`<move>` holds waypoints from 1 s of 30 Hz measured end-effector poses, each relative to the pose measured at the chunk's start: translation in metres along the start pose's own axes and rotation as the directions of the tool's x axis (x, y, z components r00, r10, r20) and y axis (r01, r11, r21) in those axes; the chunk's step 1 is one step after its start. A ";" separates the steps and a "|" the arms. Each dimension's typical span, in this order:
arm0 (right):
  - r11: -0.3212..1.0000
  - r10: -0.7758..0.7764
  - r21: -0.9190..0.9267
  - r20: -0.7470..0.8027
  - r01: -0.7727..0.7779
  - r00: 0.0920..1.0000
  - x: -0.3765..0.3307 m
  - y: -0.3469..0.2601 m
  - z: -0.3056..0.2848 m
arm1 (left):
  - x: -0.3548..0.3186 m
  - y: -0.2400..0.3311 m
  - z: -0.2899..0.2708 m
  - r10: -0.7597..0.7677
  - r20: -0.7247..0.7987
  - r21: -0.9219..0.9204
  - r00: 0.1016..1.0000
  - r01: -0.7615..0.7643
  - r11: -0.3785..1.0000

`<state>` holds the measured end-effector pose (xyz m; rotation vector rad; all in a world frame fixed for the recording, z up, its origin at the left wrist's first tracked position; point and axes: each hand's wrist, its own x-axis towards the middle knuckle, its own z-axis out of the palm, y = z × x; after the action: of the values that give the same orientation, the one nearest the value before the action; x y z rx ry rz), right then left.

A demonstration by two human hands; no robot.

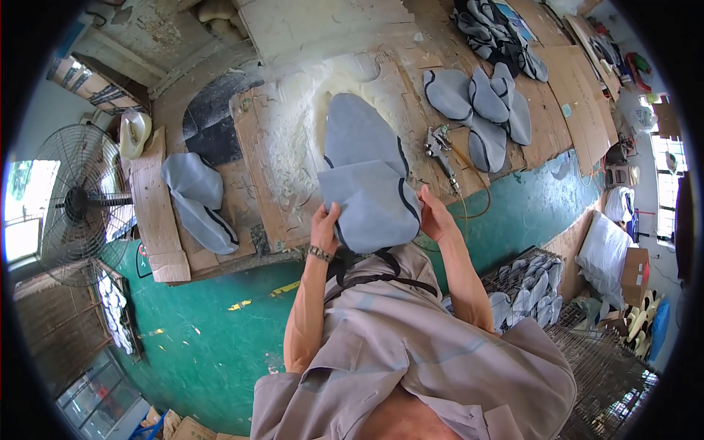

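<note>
A grey fabric piece with black edging, shaped like a shoe upper, is held between my two hands at the table's front edge. My left hand pinches its left side, thumb on top. At its right edge, my right hand grips with the fingers partly hidden. The far end of this piece lies over a second grey piece, flat on cardboard crusted with pale yellow residue. To the right of my hands rests a metal spray gun with a yellowish hose.
More grey pieces lie right and left on the table. Farther right is a dark pile of fabric. A large fan stands left. Wire racks with grey pieces stand low at right, over green floor.
</note>
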<state>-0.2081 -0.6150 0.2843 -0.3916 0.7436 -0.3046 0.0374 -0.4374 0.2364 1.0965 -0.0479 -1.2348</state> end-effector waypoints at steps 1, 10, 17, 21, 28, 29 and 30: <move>1.000 0.002 0.002 0.005 -0.002 1.000 0.003 -0.001 0.005 | 0.003 -0.001 -0.004 0.003 -0.004 0.003 1.000 -0.003 1.000; 0.829 -0.551 -0.052 0.102 0.557 0.828 0.006 -0.121 0.154 | 0.033 0.188 0.109 0.415 0.055 -0.074 0.908 -0.411 0.909; 0.954 -0.290 -0.191 -0.416 0.229 0.862 0.052 -0.023 0.030 | 0.055 0.032 0.034 0.133 -0.310 0.062 0.942 -0.119 0.991; 0.970 -0.239 -0.142 -0.405 0.198 0.883 0.058 -0.006 0.003 | 0.064 0.000 0.013 0.226 -0.287 0.084 0.931 -0.210 0.974; 0.812 -0.471 -0.562 -0.474 0.157 0.744 0.154 -0.054 0.006 | 0.157 0.040 0.032 0.640 -0.315 0.837 0.701 -0.112 0.535; 0.812 -0.473 -0.563 -0.480 0.155 0.739 0.163 -0.056 -0.003 | 0.164 0.036 0.037 0.635 -0.314 0.835 0.706 -0.113 0.538; 0.750 -0.527 -0.653 -0.501 0.099 0.686 0.169 -0.059 -0.009 | 0.171 0.036 0.045 0.637 -0.329 0.841 0.697 -0.090 0.534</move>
<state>-0.1037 -0.7375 0.2046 -1.0580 1.5019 -0.5818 0.1054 -0.5995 0.1975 2.1016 -0.3559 -0.3244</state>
